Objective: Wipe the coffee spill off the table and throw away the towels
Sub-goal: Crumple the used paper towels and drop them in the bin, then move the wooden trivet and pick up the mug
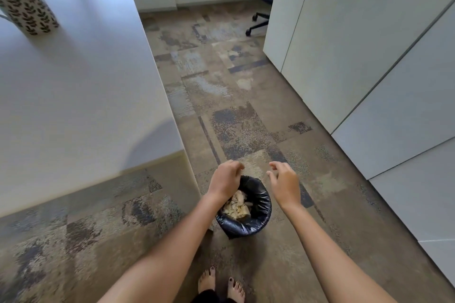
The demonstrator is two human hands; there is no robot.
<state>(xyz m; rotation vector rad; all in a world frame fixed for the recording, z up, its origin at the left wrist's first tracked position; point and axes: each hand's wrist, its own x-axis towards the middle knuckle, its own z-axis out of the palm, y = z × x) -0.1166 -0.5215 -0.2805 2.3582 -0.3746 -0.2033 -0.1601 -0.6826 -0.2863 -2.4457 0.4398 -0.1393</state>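
While both hands hover empty w/ loose fingers, left hand (225, 179) & right hand (285, 183), towels (237, 205) sit in bin (261, 204); piled high, they could spill out if bumped

Both hands hang over a small bin (256, 219) lined with a black bag, standing on the patterned carpet at six o'clock. The left hand (225, 179) has loosely curled fingers holding nothing; the right hand (285, 183) is spread and relaxed. Crumpled stained towels (237, 205) lie inside the bin. The white surface (73, 81) fills nine o'clock, carrying a leaf-patterned mug (27, 2) at ten o'clock.
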